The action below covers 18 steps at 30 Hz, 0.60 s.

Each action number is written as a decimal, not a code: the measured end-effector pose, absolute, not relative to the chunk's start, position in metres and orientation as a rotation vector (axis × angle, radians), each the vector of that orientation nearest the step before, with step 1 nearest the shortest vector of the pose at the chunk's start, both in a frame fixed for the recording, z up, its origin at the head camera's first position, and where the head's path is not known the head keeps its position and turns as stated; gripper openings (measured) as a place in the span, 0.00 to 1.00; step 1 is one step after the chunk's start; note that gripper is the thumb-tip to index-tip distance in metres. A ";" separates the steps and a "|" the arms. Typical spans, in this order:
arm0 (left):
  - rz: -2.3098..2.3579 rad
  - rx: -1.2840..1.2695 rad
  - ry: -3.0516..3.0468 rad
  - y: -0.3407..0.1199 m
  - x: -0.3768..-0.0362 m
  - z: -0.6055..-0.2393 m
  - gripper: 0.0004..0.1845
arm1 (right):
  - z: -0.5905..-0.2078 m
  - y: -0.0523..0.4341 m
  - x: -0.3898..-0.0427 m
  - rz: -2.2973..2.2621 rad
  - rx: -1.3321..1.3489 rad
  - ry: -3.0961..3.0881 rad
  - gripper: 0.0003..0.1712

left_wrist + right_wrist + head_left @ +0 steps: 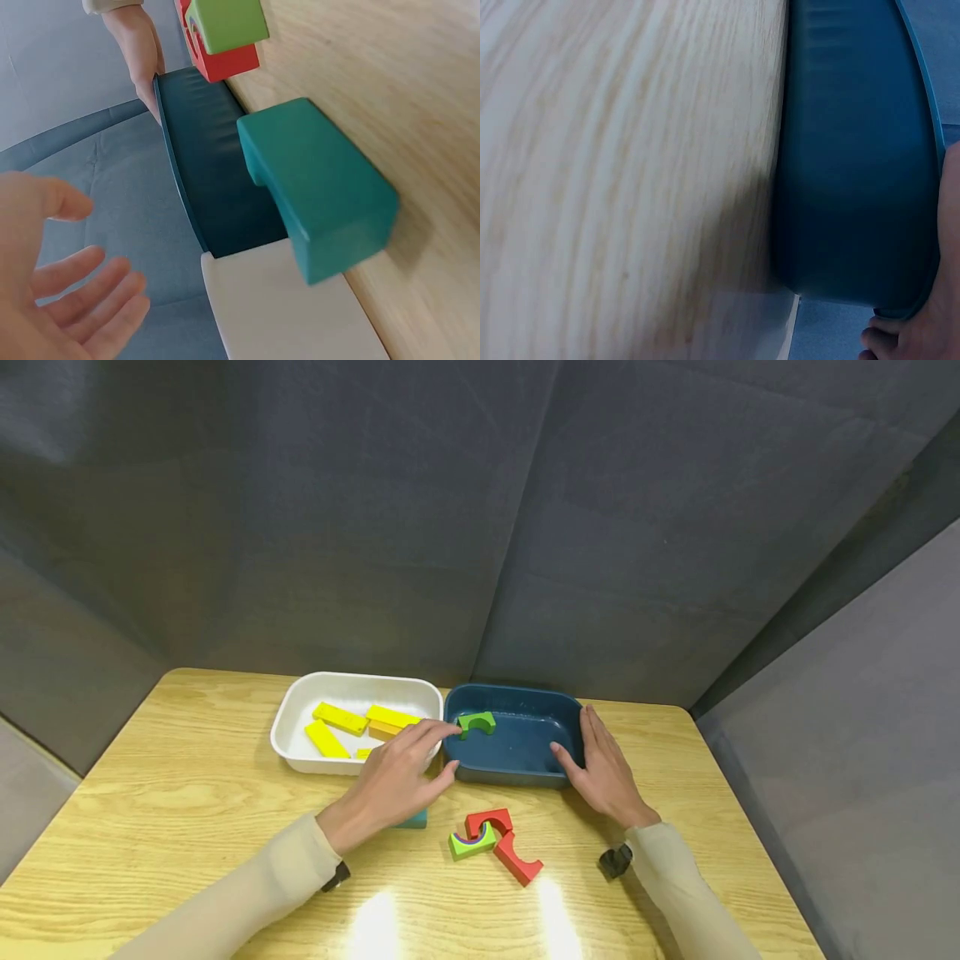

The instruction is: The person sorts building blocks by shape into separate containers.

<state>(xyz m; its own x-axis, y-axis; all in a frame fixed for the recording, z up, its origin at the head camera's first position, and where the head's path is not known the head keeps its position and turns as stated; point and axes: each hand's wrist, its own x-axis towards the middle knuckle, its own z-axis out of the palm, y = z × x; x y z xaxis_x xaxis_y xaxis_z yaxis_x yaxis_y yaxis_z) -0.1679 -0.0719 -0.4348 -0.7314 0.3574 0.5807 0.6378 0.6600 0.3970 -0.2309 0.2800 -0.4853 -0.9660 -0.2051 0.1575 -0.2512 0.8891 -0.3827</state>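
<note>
My left hand [397,777] reaches across the front inner corner where the two bins meet. Its fingers and thumb are apart with nothing between them in the left wrist view. A green arch block [477,721] stands in the dark blue bin [517,774], close by the left fingertips. At the bin's right end, my right hand [603,772] holds the wall, thumb over the inside and fingers along the outside. Below my left hand on the table is a teal block [322,180], mostly hidden in the head view.
The white bin [281,739] stands left of the blue one, holding several yellow blocks [340,717] and an orange block [382,731]. In front lie two red arch blocks [517,862] and a light green block [472,843]. Grey cloth [360,527] rises behind the table.
</note>
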 end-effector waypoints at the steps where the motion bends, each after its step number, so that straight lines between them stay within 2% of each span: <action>1: -0.823 -0.779 -2.423 -0.074 -0.166 -0.435 0.22 | -0.485 0.280 -0.231 0.615 0.357 -2.942 0.55; 10: -0.825 -0.792 -2.483 -0.098 -0.149 -0.438 0.21 | -0.487 0.281 -0.231 0.618 0.362 -2.938 0.55; 18: -0.719 -0.862 -2.537 -0.120 -0.137 -0.448 0.25 | -0.486 0.281 -0.232 0.597 0.357 -2.947 0.55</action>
<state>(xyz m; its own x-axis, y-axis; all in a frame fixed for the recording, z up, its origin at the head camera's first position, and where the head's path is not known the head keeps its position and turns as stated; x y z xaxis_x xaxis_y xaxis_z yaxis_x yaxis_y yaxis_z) -0.1370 -0.1196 -0.4481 -0.7465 0.4563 0.4843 0.6426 0.6833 0.3467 -0.2324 0.2811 -0.4863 -0.9658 -0.2065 0.1570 -0.2513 0.8947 -0.3692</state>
